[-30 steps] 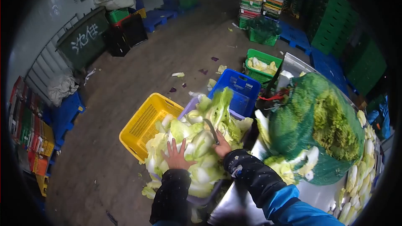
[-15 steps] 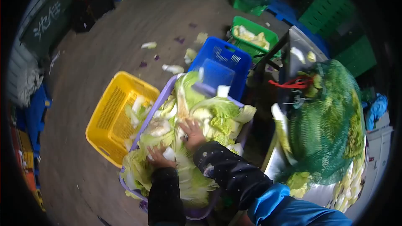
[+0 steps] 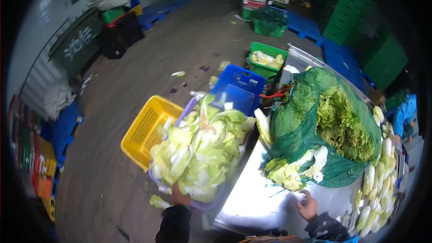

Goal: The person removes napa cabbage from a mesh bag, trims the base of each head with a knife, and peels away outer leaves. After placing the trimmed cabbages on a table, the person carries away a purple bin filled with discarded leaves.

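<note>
A purple basket (image 3: pixel 209 206) is heaped with loose cabbage leaves (image 3: pixel 202 148). My left hand (image 3: pixel 180 197) is at its near side against the leaves, its fingers hidden. Over the bare metal table (image 3: pixel 252 193), my right hand (image 3: pixel 308 205) holds nothing, its fingers curved and apart. Just beyond it is a green mesh sack (image 3: pixel 288 139), with leafy greens (image 3: pixel 344 126) showing in its opening. Pale cabbage leaves (image 3: pixel 292 171) lie against the sack's near side.
A yellow crate (image 3: pixel 150 128) stands left of the basket, with a blue crate (image 3: pixel 240 85) behind it. Long pale cabbages (image 3: pixel 378 184) are piled at the table's right end. Another person's blue sleeve (image 3: pixel 405 112) shows at far right. Leaf scraps (image 3: pixel 178 74) litter the floor.
Both hands were pressing on the leaves in the basket. My right hand has moved right to the table, and my left toward the basket's near side. The view has swung up and right.
</note>
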{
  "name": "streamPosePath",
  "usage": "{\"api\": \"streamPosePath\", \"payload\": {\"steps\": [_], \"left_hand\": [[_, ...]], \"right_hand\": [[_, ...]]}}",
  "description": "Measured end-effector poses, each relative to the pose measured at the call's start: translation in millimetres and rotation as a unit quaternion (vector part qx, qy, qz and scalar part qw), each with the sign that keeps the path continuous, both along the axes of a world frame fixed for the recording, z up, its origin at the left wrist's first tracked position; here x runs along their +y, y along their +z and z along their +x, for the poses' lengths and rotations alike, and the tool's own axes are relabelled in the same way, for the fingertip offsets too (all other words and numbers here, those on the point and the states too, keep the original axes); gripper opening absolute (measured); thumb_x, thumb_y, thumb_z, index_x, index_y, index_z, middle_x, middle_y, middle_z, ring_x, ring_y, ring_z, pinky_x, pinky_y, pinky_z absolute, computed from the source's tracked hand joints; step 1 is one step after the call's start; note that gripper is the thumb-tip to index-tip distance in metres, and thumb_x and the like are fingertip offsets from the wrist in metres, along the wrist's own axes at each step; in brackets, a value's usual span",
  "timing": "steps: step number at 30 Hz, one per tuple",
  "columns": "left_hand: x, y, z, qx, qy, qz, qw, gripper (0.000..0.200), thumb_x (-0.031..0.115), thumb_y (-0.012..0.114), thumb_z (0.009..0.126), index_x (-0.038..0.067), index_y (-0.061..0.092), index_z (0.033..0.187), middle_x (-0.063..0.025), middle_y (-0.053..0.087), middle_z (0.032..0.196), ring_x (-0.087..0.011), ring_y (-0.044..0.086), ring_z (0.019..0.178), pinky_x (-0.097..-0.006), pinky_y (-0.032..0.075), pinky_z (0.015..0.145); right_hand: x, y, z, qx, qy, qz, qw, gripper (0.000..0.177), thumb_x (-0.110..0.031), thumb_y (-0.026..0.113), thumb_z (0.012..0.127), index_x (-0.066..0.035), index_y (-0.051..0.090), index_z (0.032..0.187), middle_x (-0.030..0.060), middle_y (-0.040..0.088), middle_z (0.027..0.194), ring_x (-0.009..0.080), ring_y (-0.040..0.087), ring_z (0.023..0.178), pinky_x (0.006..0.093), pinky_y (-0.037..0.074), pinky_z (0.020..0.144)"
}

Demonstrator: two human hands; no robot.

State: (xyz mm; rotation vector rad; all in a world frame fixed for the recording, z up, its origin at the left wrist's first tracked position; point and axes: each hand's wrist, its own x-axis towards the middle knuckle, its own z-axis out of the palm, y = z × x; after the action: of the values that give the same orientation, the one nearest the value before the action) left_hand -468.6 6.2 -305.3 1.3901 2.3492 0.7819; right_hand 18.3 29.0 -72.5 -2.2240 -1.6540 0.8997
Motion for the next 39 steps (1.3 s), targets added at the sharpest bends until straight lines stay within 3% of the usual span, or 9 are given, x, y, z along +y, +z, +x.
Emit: {"api": "streamPosePath", "payload": {"steps": [2,5,12,17,20,30,33,37,39], "left_hand": [[-90,6,5,-0.302,0.049,-0.236,0.922,0.077,0.027,0.071,0.064,0.008,0.039,0.132,-0.0217,0.045,0.128,-0.0325,0.041,0.122,-0.0412,0.035,0.100],[-242,-24,19,-0.240,-0.079,-0.423,0.870,0.071,0.029,0.069,0.067,0.008,0.042,0.129,-0.0208,0.046,0.127,-0.0330,0.042,0.120,-0.0413,0.035,0.099],[-363,-12,73,-0.294,0.030,-0.422,0.857,0.058,0.033,0.065,0.072,0.007,0.049,0.122,-0.0188,0.050,0.124,-0.0342,0.045,0.118,-0.0414,0.036,0.099],[-379,-19,55,-0.241,-0.033,-0.322,0.915,0.051,0.037,0.062,0.076,0.007,0.054,0.117,-0.0174,0.053,0.123,-0.0350,0.047,0.116,-0.0415,0.036,0.098],[-394,-33,34,-0.150,-0.147,-0.265,0.941,0.049,0.038,0.061,0.078,0.007,0.056,0.115,-0.0168,0.054,0.122,-0.0354,0.048,0.115,-0.0415,0.036,0.098],[-530,-65,-175,-0.405,0.246,-0.347,0.810,0.037,0.035,0.063,0.080,0.008,0.062,0.107,-0.0111,0.067,0.094,-0.0195,0.062,0.080,-0.0334,0.049,0.078],[-521,-89,-274,-0.328,0.037,-0.465,0.821,0.048,0.036,0.063,0.075,0.005,0.057,0.112,-0.0125,0.067,0.080,-0.0258,0.066,0.079,-0.0360,0.052,0.079],[-398,-42,-372,-0.278,0.238,-0.390,0.845,0.031,0.020,0.069,0.070,0.006,0.064,0.097,-0.0149,0.068,0.084,-0.0221,0.067,0.079,-0.0346,0.054,0.069],[-344,-52,-408,-0.030,-0.075,-0.233,0.969,0.030,0.024,0.064,0.075,0.006,0.063,0.099,-0.0121,0.067,0.080,-0.0212,0.066,0.072,-0.0324,0.053,0.067]], "right_hand": [[-44,-16,54,-0.075,-0.015,0.049,0.996,0.059,-0.005,0.064,0.063,-0.007,0.046,0.119,0.0109,0.057,0.071,0.0279,0.057,0.063,0.0373,0.047,0.061],[-92,-55,115,-0.145,-0.015,0.067,0.987,0.073,-0.003,0.067,0.062,-0.004,0.036,0.129,0.0210,0.048,0.111,0.0394,0.043,0.106,0.0448,0.034,0.092],[-33,-24,35,-0.215,0.177,0.411,0.868,0.038,-0.036,0.060,0.083,-0.006,0.057,0.106,0.0155,0.060,0.087,0.0238,0.059,0.079,0.0367,0.048,0.065],[-16,-13,-104,0.285,0.186,0.162,0.926,0.038,0.005,0.057,0.073,-0.003,0.052,0.109,0.0075,0.055,0.105,0.0185,0.056,0.091,0.0286,0.043,0.075],[-24,10,-200,0.272,0.307,0.110,0.906,0.028,0.005,0.058,0.074,-0.002,0.056,0.101,0.0086,0.058,0.099,0.0165,0.058,0.085,0.0279,0.047,0.069],[-93,-98,-383,0.163,0.490,-0.138,0.845,0.035,-0.019,0.064,0.079,-0.009,0.058,0.112,0.0122,0.064,0.102,0.0229,0.061,0.096,0.0321,0.046,0.086],[-98,-110,-392,0.115,0.355,-0.246,0.895,0.032,-0.023,0.065,0.080,-0.009,0.060,0.109,0.0094,0.065,0.099,0.0186,0.061,0.093,0.0317,0.047,0.083],[-88,-172,-374,0.242,0.097,-0.335,0.906,0.028,-0.017,0.064,0.082,-0.004,0.062,0.107,0.0072,0.067,0.094,0.0173,0.064,0.077,0.0292,0.051,0.068],[-84,-230,-366,0.221,0.010,-0.394,0.892,0.029,-0.017,0.062,0.082,-0.005,0.061,0.109,0.0102,0.067,0.092,0.0207,0.065,0.073,0.0321,0.054,0.062]]}}
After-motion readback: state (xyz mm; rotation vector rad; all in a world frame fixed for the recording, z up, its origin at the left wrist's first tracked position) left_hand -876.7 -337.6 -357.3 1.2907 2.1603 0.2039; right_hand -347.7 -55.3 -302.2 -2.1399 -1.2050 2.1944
